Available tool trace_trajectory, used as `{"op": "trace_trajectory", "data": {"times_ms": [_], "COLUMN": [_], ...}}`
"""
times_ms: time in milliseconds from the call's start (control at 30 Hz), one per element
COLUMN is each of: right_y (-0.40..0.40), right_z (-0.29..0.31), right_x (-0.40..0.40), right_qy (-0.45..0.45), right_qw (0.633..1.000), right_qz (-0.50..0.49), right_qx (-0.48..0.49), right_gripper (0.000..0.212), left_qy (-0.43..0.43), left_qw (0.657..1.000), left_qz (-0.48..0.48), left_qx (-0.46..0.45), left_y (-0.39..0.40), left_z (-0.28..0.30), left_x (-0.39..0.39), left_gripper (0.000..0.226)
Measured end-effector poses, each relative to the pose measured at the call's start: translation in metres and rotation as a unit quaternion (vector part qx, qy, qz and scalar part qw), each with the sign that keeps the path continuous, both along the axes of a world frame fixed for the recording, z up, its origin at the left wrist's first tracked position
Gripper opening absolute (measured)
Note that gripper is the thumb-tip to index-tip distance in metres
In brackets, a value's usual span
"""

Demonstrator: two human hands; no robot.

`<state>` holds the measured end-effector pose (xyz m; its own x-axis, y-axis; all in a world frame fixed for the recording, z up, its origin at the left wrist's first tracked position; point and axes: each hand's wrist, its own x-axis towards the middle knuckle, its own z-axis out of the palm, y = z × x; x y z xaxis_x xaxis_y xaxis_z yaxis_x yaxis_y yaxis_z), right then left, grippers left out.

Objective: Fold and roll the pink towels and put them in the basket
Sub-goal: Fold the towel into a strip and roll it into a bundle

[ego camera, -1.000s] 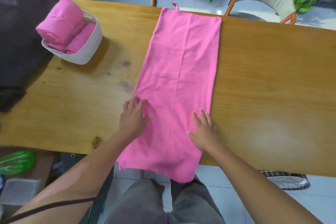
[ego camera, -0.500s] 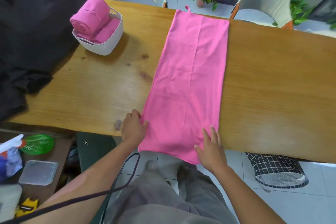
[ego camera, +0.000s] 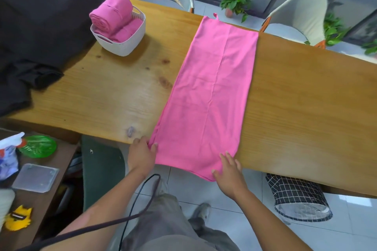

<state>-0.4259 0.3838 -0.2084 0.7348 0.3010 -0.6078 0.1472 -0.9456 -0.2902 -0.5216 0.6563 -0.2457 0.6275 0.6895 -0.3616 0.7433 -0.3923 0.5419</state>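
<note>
Towel (ego camera: 212, 96), folded into a long strip, lies flat mid-frame across the table (ego camera: 106, 96), not yet rolled. Left hand (ego camera: 141, 155) pinches its near corner; right hand (ego camera: 230, 169) rests flat-fingered. Two rolls (ego camera: 113, 18) already fill the basket (ego camera: 126, 45), upper left.

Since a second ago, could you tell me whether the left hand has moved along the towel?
Yes. The left hand has slid toward the person, from mid-towel to the pink towel's near-left corner at the table edge.
</note>
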Motion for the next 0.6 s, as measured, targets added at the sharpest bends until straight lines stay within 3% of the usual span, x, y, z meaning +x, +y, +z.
{"op": "trace_trajectory", "data": {"times_ms": [200,400,600], "right_y": [-0.006,-0.011,-0.021], "right_z": [-0.005,-0.023,-0.040], "right_x": [0.006,0.005,0.004], "right_qy": [-0.037,0.013,0.079], "right_qw": [0.983,0.922,0.882], "right_qz": [-0.159,-0.361,-0.411], "right_qx": [0.088,0.142,0.216], "right_gripper": [0.043,0.017,0.033], "left_qy": [-0.048,-0.086,-0.101], "left_qw": [0.998,0.984,0.982], "left_qz": [0.009,0.004,0.028], "left_qx": [-0.035,-0.154,-0.158], "left_y": [-0.001,-0.004,-0.009], "left_z": [-0.004,-0.002,-0.001], "left_x": [-0.005,-0.020,-0.025], "left_gripper": [0.033,0.035,0.017]}}
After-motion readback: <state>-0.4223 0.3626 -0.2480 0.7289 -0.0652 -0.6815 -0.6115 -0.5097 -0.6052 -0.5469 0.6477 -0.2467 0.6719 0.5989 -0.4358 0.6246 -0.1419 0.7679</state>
